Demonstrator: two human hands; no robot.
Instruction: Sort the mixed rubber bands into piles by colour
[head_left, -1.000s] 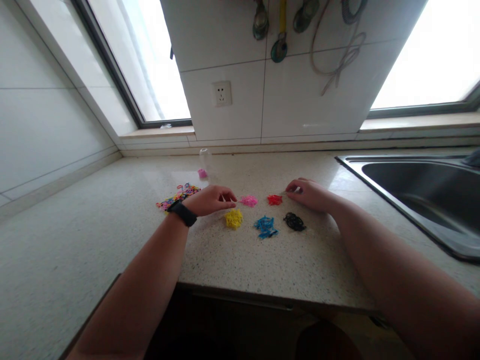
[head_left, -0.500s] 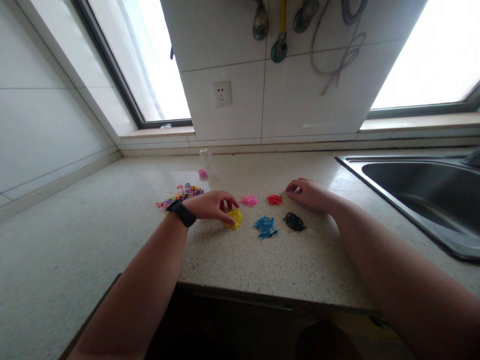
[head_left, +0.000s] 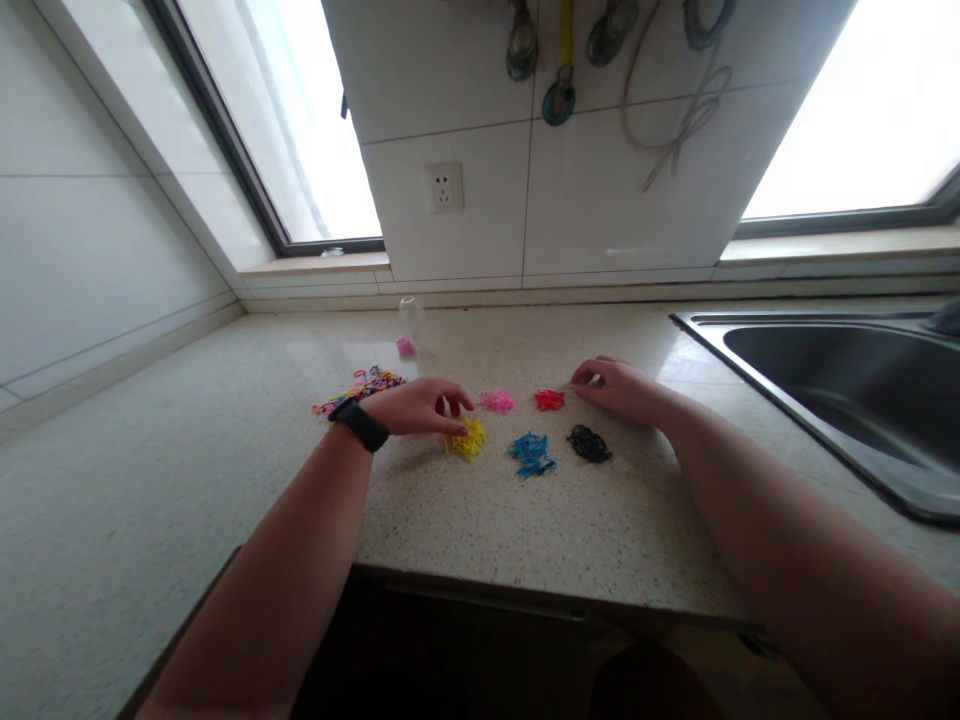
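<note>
My left hand (head_left: 431, 407), with a black watch on its wrist, hovers by a pile of yellow rubber bands (head_left: 468, 440). Its thumb and fingers are apart, the thumb at the pile's upper edge. My right hand (head_left: 611, 385) rests on the counter just right of a red pile (head_left: 550, 400), its fingers curled to a pinch; whatever is between the tips is too small to make out. Between the hands lie a pink pile (head_left: 497, 402), a blue pile (head_left: 532, 454) and a black pile (head_left: 589, 444). A mixed-colour heap (head_left: 367, 385) sits behind my left wrist, partly hidden.
A clear plastic bottle (head_left: 410, 318) with a pink piece (head_left: 405, 347) at its near end stands towards the wall. At the right is a steel sink (head_left: 825, 390). The speckled counter (head_left: 480, 540) ends at a front edge below the piles.
My left hand has shifted slightly left and up off the yellow pile, showing more of it. My right hand and the other piles have stayed in place.
</note>
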